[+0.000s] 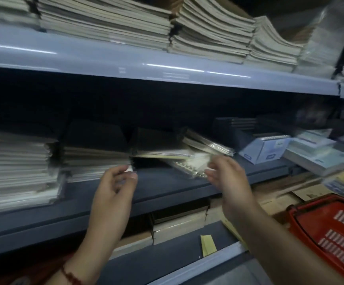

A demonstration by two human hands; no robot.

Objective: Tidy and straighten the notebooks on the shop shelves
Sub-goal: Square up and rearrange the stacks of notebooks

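- Both forearms reach up from the bottom edge; a red bead bracelet (70,274) sits on the left wrist.
- Left hand (115,182): fingers loosely curled at the corner of a notebook stack (95,161) on the middle shelf (167,188). Blurred, so can't tell if it grips anything.
- Right hand (226,177): at the edge of a plastic-wrapped spiral notebook (191,167) tilted on the shelf; grip unclear through motion blur.
- More notebook piles (109,19) sit on the upper shelf.
- Red basket (331,233) sits at lower right.
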